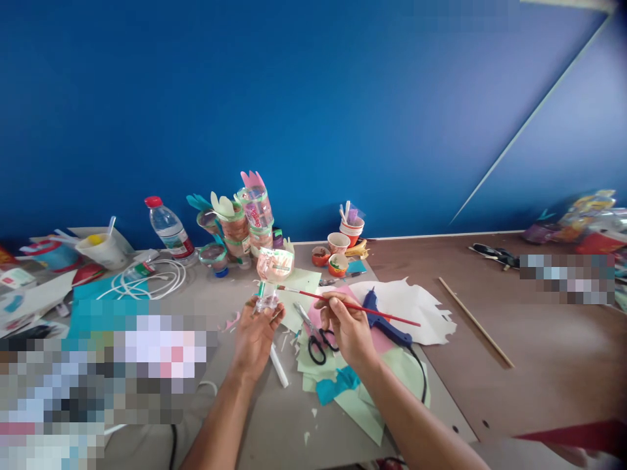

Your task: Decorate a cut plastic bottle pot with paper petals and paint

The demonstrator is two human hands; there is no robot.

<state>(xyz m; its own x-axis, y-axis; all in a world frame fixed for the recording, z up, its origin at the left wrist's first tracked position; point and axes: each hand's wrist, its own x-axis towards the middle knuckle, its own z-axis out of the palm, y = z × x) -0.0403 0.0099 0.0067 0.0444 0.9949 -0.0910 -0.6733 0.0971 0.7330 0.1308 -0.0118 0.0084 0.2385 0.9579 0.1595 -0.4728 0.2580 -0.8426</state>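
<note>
Red paintbrush (pixel 360 307) we pinch with right hand (pixel 347 324); at nine o'clock, our left hand (pixel 255 331) closes around clear plastic piece (pixel 267 299).

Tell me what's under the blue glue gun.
Pink paper and ragged-edged white paper show beneath the blue glue gun. Anything directly under its body is covered, and the right hand blocks some pink paper too.

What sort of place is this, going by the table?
Probably a craft workspace, perhaps a classroom or workshop: a blue plastic glue gun, black-handled metal scissors near cut pale-green paper, and a thin red-handled paintbrush in the right hand.
</note>
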